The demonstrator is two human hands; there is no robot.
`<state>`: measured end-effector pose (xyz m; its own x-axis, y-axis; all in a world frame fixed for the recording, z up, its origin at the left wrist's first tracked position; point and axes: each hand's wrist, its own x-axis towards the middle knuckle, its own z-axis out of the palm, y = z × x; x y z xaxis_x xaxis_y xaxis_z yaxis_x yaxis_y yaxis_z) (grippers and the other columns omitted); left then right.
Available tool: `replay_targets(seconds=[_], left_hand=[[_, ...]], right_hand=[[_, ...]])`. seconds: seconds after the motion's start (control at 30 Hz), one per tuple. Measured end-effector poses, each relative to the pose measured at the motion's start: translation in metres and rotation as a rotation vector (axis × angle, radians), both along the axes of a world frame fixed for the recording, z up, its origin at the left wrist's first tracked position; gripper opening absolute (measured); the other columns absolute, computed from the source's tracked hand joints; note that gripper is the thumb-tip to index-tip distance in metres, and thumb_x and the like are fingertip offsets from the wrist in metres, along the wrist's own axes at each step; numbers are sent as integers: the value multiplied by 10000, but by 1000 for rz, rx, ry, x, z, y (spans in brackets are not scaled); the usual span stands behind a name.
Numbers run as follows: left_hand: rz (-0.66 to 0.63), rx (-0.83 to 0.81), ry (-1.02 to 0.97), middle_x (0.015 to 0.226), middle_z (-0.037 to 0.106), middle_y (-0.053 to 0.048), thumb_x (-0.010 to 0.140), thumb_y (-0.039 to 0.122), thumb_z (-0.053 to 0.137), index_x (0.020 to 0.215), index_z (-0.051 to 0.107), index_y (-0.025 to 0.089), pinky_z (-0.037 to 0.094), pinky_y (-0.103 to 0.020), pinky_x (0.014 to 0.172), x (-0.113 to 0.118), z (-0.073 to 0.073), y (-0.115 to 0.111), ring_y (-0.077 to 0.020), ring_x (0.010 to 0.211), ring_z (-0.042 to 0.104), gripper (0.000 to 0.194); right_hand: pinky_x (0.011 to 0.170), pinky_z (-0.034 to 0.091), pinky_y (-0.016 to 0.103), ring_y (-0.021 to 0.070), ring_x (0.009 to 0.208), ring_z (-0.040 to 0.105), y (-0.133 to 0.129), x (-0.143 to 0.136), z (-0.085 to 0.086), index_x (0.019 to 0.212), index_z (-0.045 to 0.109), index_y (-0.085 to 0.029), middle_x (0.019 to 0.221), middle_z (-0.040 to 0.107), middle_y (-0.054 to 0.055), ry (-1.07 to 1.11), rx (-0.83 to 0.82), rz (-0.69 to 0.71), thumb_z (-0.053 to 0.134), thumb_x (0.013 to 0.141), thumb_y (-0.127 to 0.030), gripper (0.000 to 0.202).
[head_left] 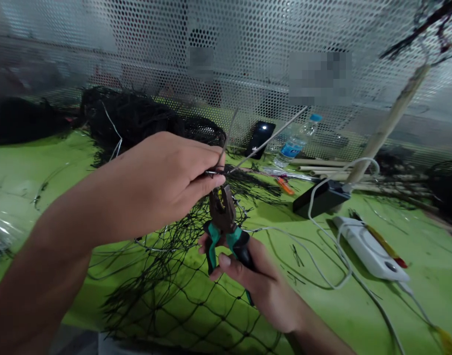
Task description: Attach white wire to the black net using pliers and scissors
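My left hand [163, 182] pinches a thin grey wire [272, 137] between thumb and fingertips, above the table's middle. Two straight lengths of wire rise from the pinch, one nearly upright and one slanting to the right. Just below the fingertips are the jaws of a pair of combination pliers [223, 209], with green and black handles. My right hand [265, 283] is wrapped round those handles from below. Whether the jaws grip the wire is hidden by the left fingertips. Black knotted netting [196, 301] spreads under both hands and hangs over the table's front edge.
Black net bundles [137, 116] lie at the back left. A phone [260, 139] and water bottle [298, 143] lean against the perforated metal panel [248, 54]. To the right are a black box [320, 197], a white power strip [370, 249], cables and a slanting wooden stick [389, 123].
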<state>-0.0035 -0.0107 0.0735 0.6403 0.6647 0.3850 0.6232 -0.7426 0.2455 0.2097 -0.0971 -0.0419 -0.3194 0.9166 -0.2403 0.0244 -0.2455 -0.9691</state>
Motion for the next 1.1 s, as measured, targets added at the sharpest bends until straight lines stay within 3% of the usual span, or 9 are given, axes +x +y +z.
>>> replay_targets(seconds=[0.3, 0.5, 0.77, 1.1], left_hand=[[-122, -129, -68, 870, 686, -16, 979, 358, 561, 835, 683, 260, 504, -323, 831, -3, 3, 5, -199, 825, 670, 213], [-70, -163, -7, 896, 694, -29, 960, 395, 595, 880, 692, 270, 499, -334, 781, -1, 4, 9, -228, 852, 673, 178], [-258, 46, 34, 900, 660, -6, 1073, 174, 493, 998, 646, 193, 418, -253, 768, -8, 4, 6, -135, 799, 584, 172], [-285, 96, 99, 930, 694, -32, 1079, 165, 484, 960, 680, 175, 409, -276, 749, -11, 5, 7, -153, 797, 600, 229]], right_hand=[[803, 570, 357, 241, 965, 645, 3, -1, 0, 1194, 712, -202, 1156, 724, 93, 6, 30, 3, 751, 912, -599, 489], [753, 513, 338, 189, 803, 596, 3, 1, -2, 1179, 713, -184, 1108, 730, 86, -60, 63, -4, 746, 914, -566, 467], [674, 479, 297, 187, 814, 576, 4, 3, -3, 1172, 694, -184, 1056, 702, 74, -25, 43, 7, 762, 892, -487, 418], [774, 462, 347, 215, 845, 591, 1, 8, 0, 1087, 715, -207, 958, 701, 56, 77, -81, 21, 835, 802, -459, 399]])
